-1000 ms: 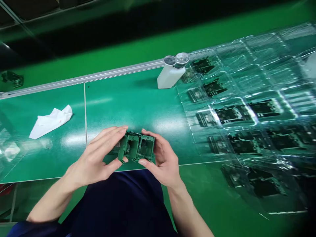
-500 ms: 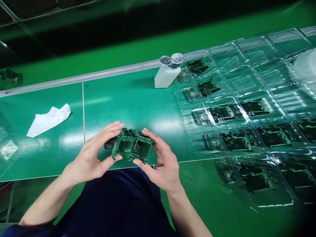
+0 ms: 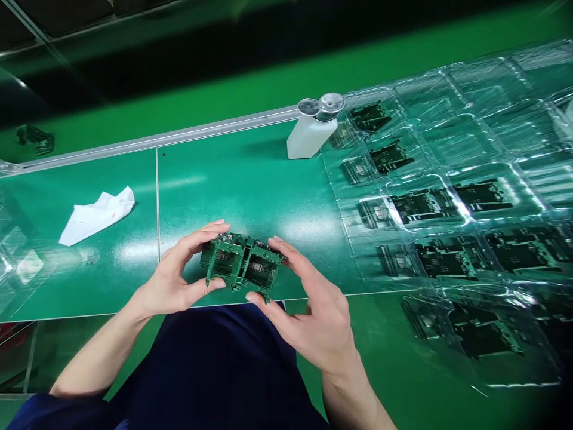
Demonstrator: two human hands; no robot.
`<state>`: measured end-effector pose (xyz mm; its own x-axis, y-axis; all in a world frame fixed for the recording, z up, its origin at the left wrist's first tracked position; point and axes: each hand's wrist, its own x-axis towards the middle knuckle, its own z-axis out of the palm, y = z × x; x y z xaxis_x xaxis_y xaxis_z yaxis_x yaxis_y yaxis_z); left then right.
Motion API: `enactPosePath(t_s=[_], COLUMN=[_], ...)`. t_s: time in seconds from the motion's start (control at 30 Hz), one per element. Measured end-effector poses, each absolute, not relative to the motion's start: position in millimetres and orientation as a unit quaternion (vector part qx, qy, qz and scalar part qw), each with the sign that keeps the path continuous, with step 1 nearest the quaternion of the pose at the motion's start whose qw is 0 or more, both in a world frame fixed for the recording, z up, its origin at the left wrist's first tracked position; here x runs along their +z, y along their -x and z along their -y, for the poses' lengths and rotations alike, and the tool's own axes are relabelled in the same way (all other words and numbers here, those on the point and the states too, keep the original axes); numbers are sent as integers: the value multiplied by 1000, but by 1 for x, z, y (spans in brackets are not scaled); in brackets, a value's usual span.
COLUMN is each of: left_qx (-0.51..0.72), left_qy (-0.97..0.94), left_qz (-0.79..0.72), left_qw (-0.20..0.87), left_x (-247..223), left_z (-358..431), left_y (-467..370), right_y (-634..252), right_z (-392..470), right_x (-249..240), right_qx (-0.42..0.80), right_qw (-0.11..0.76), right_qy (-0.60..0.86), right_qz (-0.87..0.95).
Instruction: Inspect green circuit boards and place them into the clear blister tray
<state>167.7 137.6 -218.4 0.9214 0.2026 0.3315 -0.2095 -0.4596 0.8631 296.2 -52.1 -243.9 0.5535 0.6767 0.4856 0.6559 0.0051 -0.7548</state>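
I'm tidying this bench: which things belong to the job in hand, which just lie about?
Job: green open-framed assembly, held by left hand and right hand; probably dark parts in the clear plastic tray.
Apparently lying about: white cloth; white dispenser bottle.

White bottle (image 3: 310, 138), clear tray (image 3: 487, 138), hands (image 3: 172, 283) holding green assembly (image 3: 242, 264)

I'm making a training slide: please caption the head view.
Left hand and right hand hold a dark-green boxy assembly at a glossy green worktop.
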Motion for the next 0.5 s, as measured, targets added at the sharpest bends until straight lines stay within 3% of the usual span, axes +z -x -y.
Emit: enactPosePath(t_s=[0.37,0.5], left_qx=[159,105], left_qy=[-853,-867], left_qz=[-59,-120], left_qw=[493,472], left_x=[-226,-221], left_z=[-138,-135], left_y=[-167,-168], right_y=[-304,-312], right_z=[56,56], right_x=[-240,-245], right_qx=[18,88], right_qw=[479,486], right_qy=[742,746], right_qz=[468,448])
